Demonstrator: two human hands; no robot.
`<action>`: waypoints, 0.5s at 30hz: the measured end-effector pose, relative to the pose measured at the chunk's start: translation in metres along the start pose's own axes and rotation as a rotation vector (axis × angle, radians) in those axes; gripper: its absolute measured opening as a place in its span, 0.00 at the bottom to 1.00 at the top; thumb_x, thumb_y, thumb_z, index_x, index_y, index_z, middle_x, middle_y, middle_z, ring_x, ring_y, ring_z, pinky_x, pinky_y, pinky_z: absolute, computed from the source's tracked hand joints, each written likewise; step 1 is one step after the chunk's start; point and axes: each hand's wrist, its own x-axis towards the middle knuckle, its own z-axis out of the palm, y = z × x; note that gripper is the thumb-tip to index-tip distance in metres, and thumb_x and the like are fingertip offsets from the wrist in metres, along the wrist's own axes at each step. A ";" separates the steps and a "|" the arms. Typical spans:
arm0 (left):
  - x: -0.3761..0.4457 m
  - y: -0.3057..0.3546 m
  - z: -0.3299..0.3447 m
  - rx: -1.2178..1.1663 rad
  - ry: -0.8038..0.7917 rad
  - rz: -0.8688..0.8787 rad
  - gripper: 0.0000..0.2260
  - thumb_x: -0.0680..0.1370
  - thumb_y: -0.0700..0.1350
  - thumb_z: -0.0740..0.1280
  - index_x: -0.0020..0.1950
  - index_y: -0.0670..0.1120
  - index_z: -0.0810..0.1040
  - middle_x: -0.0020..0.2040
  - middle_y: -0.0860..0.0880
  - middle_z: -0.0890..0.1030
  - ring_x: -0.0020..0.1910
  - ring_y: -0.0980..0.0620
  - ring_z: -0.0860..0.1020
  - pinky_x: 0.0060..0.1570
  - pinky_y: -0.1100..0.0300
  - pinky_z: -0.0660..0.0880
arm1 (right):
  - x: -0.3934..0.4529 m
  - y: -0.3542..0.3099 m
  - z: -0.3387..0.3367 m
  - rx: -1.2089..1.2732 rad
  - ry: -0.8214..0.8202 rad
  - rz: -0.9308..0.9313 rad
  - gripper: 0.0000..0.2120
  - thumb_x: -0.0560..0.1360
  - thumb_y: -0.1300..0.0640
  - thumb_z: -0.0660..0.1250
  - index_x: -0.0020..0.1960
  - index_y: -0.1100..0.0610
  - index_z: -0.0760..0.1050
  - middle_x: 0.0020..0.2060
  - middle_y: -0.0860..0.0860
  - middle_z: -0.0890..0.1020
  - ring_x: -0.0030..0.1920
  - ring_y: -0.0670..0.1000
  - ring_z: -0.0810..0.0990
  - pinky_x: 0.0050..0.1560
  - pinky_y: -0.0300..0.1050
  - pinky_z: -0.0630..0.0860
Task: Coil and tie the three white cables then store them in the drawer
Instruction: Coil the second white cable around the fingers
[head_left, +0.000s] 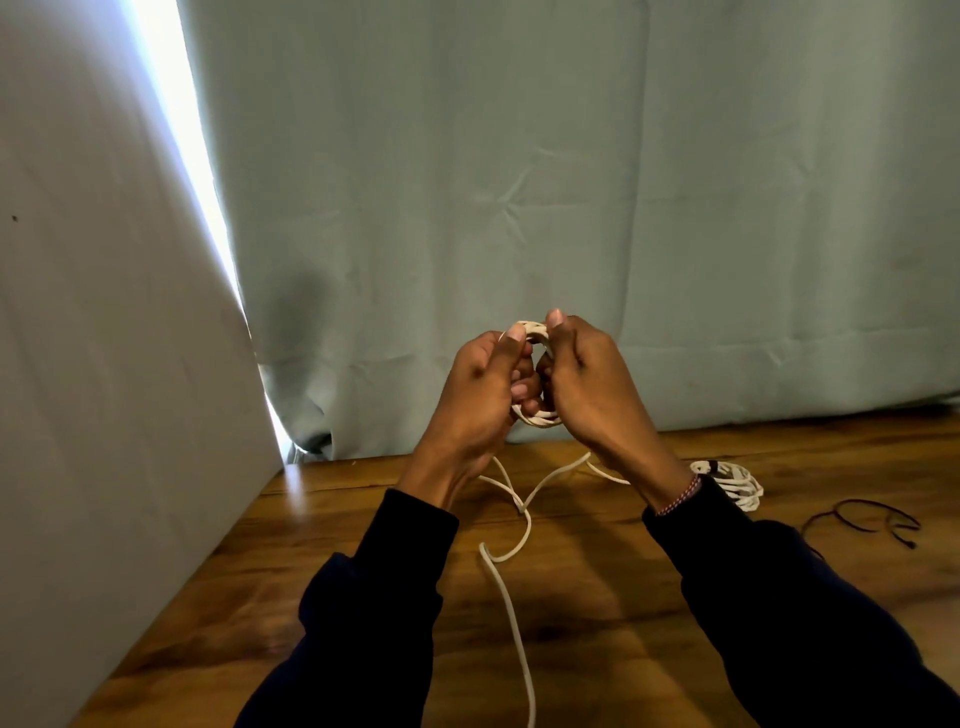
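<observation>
White cable coil (537, 415): a small bundle of several loops, held raised above the table between both hands, in front of the curtain. Its loops showed at the top between the thumbs and again below the fingers.

Left hand (485, 384): closed on the coil's left side, thumb pressed on the upper loops.

Right hand (584, 374): closed on the coil's right side, thumb upright against the top of the loops; a beaded bracelet (680, 493) sat at the wrist. Both arms wore dark sleeves (374, 597).

Loose cable tail (511, 587): hung from the hands and trailed over the table toward 6 o'clock, running out of view at the bottom edge.

Second white cable (737, 480): already coiled and bound with a dark tie, lying on the table at 4 o'clock from the hands, partly hidden by the right wrist.

Dark cord (862, 519): lay loose at 4 o'clock, beyond the second cable.

Wooden table (597, 623): its far edge met the pale green curtain (519, 182); a white panel (104, 364) bounded it at 9 o'clock. Bare wood lay open between the sleeves and toward 3 o'clock.
</observation>
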 end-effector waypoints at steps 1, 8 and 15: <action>-0.001 0.000 0.001 0.074 -0.002 0.012 0.14 0.86 0.49 0.56 0.52 0.39 0.75 0.29 0.53 0.67 0.28 0.58 0.67 0.30 0.62 0.71 | -0.001 0.000 0.001 -0.036 -0.002 -0.012 0.20 0.85 0.47 0.49 0.57 0.58 0.75 0.32 0.49 0.77 0.28 0.42 0.79 0.30 0.34 0.75; -0.001 0.000 -0.001 0.311 -0.013 0.013 0.15 0.86 0.52 0.53 0.50 0.45 0.74 0.32 0.50 0.72 0.27 0.58 0.71 0.31 0.59 0.73 | -0.006 -0.002 0.003 -0.081 -0.122 -0.051 0.16 0.85 0.48 0.49 0.58 0.56 0.71 0.35 0.50 0.79 0.28 0.40 0.80 0.27 0.31 0.73; 0.001 -0.001 -0.002 0.295 -0.033 0.002 0.15 0.86 0.52 0.55 0.50 0.44 0.75 0.32 0.51 0.73 0.28 0.58 0.71 0.31 0.61 0.73 | -0.005 0.005 0.004 -0.082 -0.104 -0.044 0.19 0.85 0.45 0.48 0.58 0.57 0.70 0.37 0.50 0.80 0.32 0.43 0.82 0.30 0.34 0.76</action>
